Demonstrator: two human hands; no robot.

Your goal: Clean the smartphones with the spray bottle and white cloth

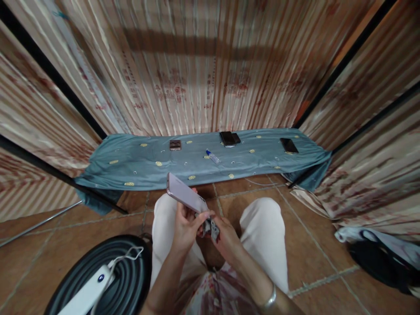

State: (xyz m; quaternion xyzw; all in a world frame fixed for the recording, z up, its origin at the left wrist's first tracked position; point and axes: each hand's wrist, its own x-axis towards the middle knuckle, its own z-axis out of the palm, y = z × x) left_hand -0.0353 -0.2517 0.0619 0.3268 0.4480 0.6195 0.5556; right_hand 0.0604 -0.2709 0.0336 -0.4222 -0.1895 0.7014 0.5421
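Above my lap, my left hand (188,223) is closed around a pale pink smartphone (187,193), its back turned up and its far end tilted to the left. At the phone's near end, my right hand (226,232) grips a crumpled grey cloth (211,228). The cloth meets the phone's edge by the left thumb. Part of the cloth and the fingers under the phone are hidden. Ahead on the blue cloth-covered bench (170,168) lies a small clear bottle with a blue cap (213,156).
On the bench also rest a dark patterned case (175,145), black flat items (227,138) and a dark phone-like slab (289,145). A round black ribbed stool (131,280) at lower left bears a white power strip (87,291). Dark poles (52,65) and striped curtains surround the bench.
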